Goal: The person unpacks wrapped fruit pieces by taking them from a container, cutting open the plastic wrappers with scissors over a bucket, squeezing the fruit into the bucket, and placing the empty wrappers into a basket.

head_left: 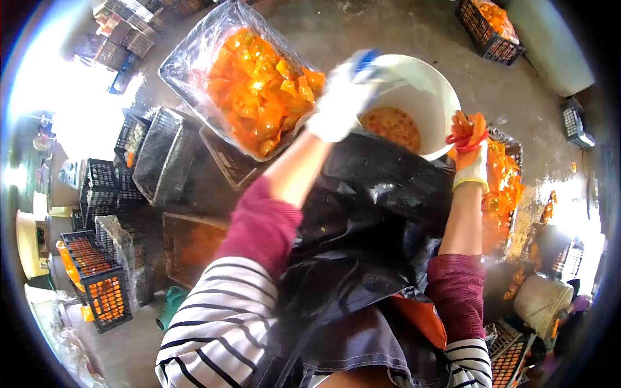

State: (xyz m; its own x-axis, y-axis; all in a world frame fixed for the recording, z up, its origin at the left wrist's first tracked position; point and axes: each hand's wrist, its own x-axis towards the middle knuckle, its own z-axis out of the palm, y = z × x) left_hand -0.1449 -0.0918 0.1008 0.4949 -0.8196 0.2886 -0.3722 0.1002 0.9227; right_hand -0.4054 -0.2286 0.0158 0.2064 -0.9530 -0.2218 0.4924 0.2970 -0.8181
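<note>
My left hand, in a white glove, is smeared by motion between a heap of orange pepper pieces and a white bucket. A blurred blue object shows at its fingers, with a faint grey streak beside it over the bucket. The heap lies in a crate lined with clear plastic. Reddish bits in liquid cover the bucket's bottom. My right hand, in a white and orange glove with a yellow cuff, is closed at the bucket's right rim around something red that I cannot make out.
A black apron covers my lap below the bucket. More orange pieces fill a crate at my right. Black crates stand at the left, near a dark crate. Another filled crate stands at the back right.
</note>
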